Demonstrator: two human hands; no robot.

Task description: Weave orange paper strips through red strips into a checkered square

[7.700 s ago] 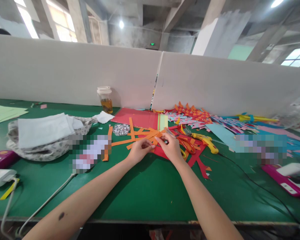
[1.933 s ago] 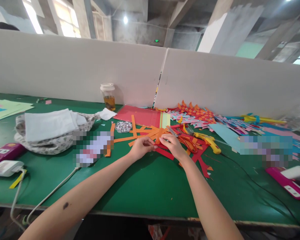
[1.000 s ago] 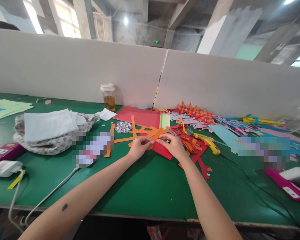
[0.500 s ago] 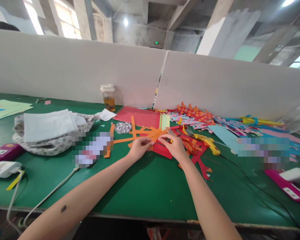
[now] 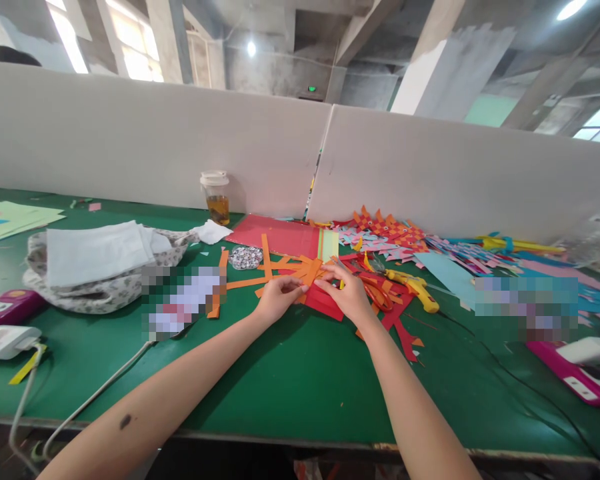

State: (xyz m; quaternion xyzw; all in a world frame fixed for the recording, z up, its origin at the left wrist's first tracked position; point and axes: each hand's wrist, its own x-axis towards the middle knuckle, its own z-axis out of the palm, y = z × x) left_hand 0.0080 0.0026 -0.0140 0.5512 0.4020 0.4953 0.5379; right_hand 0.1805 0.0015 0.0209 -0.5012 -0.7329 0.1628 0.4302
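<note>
Over the middle of the green table, my left hand (image 5: 277,301) is closed, thumb and fingers pinching the lower end of an orange paper strip (image 5: 312,271). My right hand (image 5: 349,295) comes in from the other side, its fingers bent together at the same strip's edge; its fingertips partly cover what they grip. Under and beside both hands lie more orange strips (image 5: 247,283) and red paper pieces (image 5: 329,305). Scissors with orange-red handles (image 5: 386,303) rest among scraps just right of my right hand.
A yellow glue gun (image 5: 420,292) with a dark cable lies to the right. Woven red-orange paper pieces (image 5: 387,230) are heaped behind. A lidded cup (image 5: 216,199) stands by the white partition (image 5: 155,140). A floral cloth bundle (image 5: 105,290) and a blurred phone-like item (image 5: 187,300) are left.
My right hand's fingers have shifted slightly left, closer to my left hand. My left hand stays nearly in place, and the surrounding things lie as before.
</note>
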